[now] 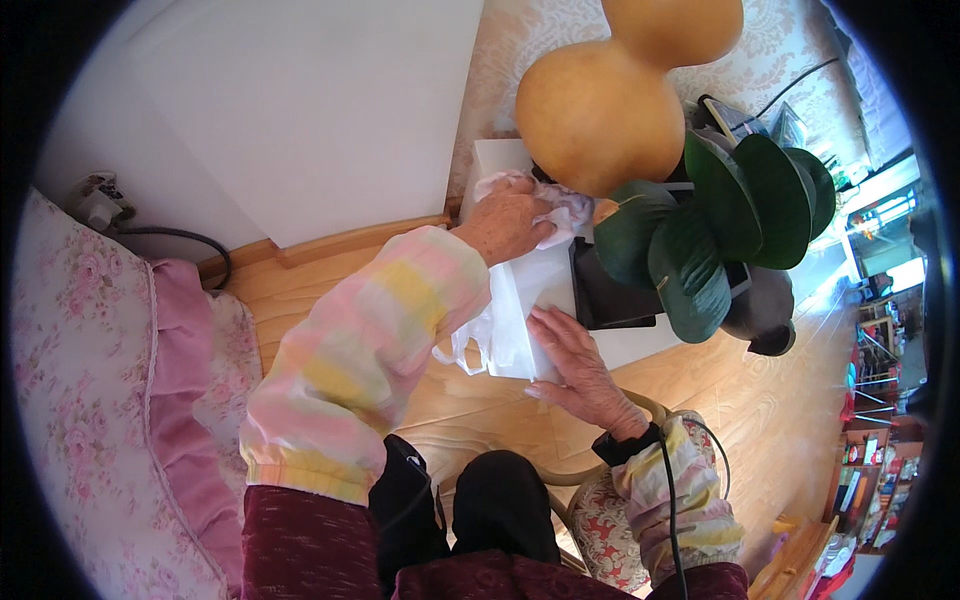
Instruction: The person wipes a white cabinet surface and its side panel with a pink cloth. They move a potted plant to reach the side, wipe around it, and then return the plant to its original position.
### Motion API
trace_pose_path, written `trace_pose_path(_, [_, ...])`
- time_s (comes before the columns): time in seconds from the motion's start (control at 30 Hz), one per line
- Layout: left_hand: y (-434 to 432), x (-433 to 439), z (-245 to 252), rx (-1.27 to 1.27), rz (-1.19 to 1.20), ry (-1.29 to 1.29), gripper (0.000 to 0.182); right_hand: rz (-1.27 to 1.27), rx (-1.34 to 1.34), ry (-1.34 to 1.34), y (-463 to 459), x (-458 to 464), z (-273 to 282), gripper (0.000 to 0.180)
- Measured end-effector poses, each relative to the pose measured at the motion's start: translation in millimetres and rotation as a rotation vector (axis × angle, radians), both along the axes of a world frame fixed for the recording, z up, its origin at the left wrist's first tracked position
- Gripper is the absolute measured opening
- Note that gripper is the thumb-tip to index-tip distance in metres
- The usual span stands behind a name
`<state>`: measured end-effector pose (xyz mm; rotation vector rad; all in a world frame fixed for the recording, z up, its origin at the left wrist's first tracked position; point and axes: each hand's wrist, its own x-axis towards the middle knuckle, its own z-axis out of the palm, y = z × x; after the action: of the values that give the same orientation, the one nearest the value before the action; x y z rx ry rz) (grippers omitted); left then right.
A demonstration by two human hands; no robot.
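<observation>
My left hand (506, 217) presses a crumpled pale pink-and-white cloth (564, 214) onto the far left part of a white stand (499, 155). A white plastic bag (466, 341) hangs at the stand's near left side. My right hand (577, 367) rests on the stand's near edge, fingers spread, with nothing seen in it. Beyond the cloth stands a large tan bottle gourd (600, 120). A dark tray (611, 292) lies on the stand, partly under the broad green leaves of a potted plant (697, 232).
A white panel (300, 112) rises at the left beside a bed with a floral, ruffled cover (82, 360). A wall socket with a plug (101, 206) is there too. A dark rounded vessel (761, 311) stands right of the plant. A patterned-seat chair (607, 529) is near my right arm.
</observation>
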<state>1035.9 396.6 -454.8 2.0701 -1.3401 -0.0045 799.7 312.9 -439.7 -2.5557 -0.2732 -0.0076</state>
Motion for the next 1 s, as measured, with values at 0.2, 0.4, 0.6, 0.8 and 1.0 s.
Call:
trace_pose_path(0.2, [33,-42,1,-0.062,0.107,-0.166,0.027,-0.001,-0.011,0.014,1,1,3,0.077])
trace_pose_path(0.4, [31,-61,-6,-0.093,0.116,-0.035,0.017,-0.003,0.011,0.009,2,0,4,0.078])
trace_pose_path(0.6, [8,0,-9,-0.165,0.349,-0.054,0.041,-0.008,-0.002,0.026,1,0,3,0.078])
trace_pose_path(0.8, [-21,71,-12,-0.025,0.531,-0.065,0.032,-0.005,0.009,0.020,1,0,3,0.080])
trace_pose_path(1.0, [-8,69,-23,-0.198,0.566,0.240,0.035,-0.027,0.004,0.029,2,0,1,0.080])
